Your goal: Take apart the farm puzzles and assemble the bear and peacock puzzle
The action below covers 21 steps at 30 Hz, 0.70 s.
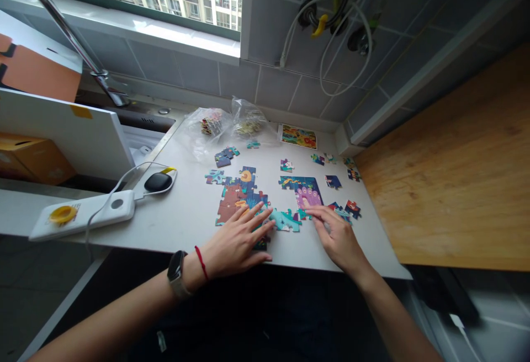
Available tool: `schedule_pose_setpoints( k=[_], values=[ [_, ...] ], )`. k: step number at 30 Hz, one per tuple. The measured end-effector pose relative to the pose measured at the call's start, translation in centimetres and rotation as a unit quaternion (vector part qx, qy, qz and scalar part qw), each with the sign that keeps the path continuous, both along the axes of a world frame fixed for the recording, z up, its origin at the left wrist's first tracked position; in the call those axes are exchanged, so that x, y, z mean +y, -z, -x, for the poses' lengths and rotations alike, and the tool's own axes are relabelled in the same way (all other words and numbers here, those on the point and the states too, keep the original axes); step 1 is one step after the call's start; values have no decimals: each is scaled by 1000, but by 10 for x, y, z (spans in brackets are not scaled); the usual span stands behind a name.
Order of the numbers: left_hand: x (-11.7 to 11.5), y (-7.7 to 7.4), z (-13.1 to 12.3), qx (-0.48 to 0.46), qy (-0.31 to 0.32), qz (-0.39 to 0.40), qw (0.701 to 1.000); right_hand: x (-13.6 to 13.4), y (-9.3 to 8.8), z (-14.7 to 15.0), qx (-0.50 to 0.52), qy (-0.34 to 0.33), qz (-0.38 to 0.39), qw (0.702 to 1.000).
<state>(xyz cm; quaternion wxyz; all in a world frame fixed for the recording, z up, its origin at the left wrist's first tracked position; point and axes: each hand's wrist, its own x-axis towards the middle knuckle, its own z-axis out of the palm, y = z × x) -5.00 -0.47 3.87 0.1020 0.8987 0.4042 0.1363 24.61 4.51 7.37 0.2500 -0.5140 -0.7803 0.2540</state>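
My left hand (236, 238) lies flat with its fingers spread over the lower right part of a joined puzzle section (232, 205) in brown and blue, hiding some of it. From under its fingertips a strip of teal puzzle pieces (285, 220) runs right. My right hand (337, 235) pinches at a small teal puzzle piece (303, 214), partly hidden by the fingers. That piece is at the lower edge of a corner section (308, 191) with a pink figure on dark blue. Whether it is joined to that section I cannot tell. Loose puzzle pieces (353, 209) lie right of my right hand.
Two clear plastic bags (248, 122) of pieces and a picture card (298, 137) lie at the back of the white counter (186, 213). More loose pieces (226, 156) are scattered around. A power strip (91, 213) with a cable stands left, near a sink (144, 122); a wooden panel (451, 185) borders the right.
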Motion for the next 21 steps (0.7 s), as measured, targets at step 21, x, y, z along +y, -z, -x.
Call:
schedule_pose_setpoints(
  k=[21],
  values=[
    [12,16,-22,-34,24,4,999,188,-21,10,-248,-78,62,964]
  ],
)
